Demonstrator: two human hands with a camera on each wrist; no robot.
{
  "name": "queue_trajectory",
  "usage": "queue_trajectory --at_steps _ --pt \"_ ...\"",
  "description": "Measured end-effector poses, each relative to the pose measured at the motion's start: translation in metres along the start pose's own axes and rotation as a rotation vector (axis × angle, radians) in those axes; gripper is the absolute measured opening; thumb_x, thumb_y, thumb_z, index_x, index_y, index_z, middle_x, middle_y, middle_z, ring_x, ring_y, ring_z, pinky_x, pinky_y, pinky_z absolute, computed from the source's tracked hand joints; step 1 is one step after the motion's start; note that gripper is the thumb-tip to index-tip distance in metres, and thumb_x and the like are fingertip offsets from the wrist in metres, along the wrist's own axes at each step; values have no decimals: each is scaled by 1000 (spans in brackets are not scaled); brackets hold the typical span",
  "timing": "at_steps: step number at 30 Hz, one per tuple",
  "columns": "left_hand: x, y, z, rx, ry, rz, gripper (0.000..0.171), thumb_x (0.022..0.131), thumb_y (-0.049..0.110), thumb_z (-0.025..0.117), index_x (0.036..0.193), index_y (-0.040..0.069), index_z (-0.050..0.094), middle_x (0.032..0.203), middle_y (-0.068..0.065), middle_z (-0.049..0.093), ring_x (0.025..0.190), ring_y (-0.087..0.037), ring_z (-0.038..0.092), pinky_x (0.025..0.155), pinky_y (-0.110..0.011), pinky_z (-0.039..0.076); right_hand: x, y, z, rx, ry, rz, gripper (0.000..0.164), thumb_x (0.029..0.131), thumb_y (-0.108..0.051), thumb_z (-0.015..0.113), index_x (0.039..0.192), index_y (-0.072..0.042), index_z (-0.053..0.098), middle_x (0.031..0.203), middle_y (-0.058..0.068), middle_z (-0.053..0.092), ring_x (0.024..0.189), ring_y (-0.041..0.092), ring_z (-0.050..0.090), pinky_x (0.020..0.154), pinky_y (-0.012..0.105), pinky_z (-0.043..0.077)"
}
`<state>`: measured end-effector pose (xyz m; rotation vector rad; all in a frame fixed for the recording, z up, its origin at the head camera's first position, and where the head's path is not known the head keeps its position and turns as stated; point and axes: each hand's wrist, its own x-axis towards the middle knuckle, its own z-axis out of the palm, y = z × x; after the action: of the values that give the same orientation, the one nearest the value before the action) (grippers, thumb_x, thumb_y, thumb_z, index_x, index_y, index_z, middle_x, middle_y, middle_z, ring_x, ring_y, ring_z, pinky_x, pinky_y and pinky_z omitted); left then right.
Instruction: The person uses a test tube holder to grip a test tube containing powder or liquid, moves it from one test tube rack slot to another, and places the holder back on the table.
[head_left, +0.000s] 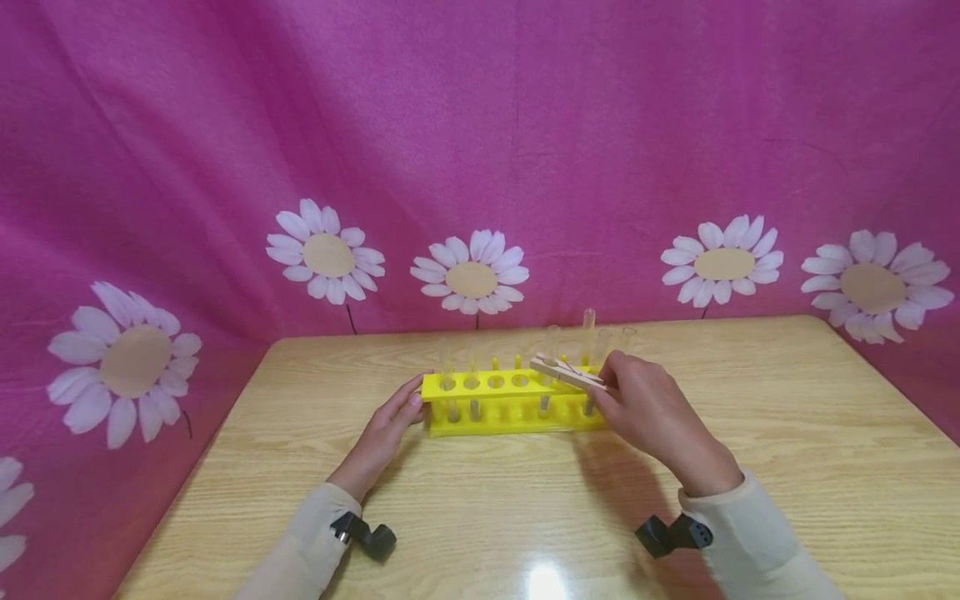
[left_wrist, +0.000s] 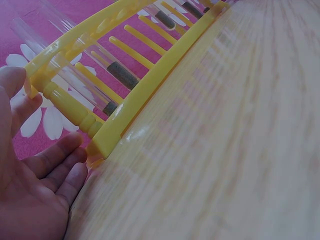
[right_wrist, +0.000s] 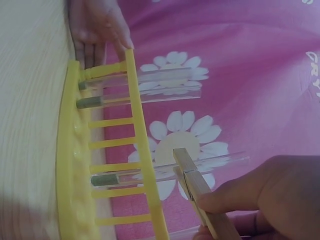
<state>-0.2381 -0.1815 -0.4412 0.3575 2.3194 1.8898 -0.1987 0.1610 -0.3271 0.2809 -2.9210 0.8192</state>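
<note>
The left end of the yellow rack (head_left: 435, 388) is held by the left hand (head_left: 390, 419), the end of the top bar being pinched between thumb and forefinger; the other fingers are spread, near the foot of the rack. A wooden clothespin (head_left: 567, 372) is pinched in the right hand (head_left: 652, 407), its tip pointed away from that hand toward the left. The tip is laid across a glass tube (right_wrist: 162, 170), above the top bar; whether the glass is gripped by it cannot be told. Two more tubes (right_wrist: 167, 93), with dark contents (left_wrist: 122, 75) at the bottom, are set upright just beside the left hand. Between this pair and the clothespin, two open holes are left in the top bar. Other tubes are partly hidden by the right hand. The table's (head_left: 487, 517) far edge is seen a little beyond both hands, close to the pink cloth (head_left: 525, 125). Its side edges are set well out from each hand, and a broad stretch of room is left nearer, between the forearms.
</note>
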Motion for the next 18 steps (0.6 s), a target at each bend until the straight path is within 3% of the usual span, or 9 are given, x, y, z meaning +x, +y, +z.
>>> queue_trajectory --at_steps 18 --pt "2 0 1 15 15 2 57 103 45 38 152 18 31 152 -2 37 134 -25 41 112 -49 31 -3 -4 -3 24 36 -14 16 89 -14 69 93 -3 57 74 6 56 64 21 48 53 28 44"
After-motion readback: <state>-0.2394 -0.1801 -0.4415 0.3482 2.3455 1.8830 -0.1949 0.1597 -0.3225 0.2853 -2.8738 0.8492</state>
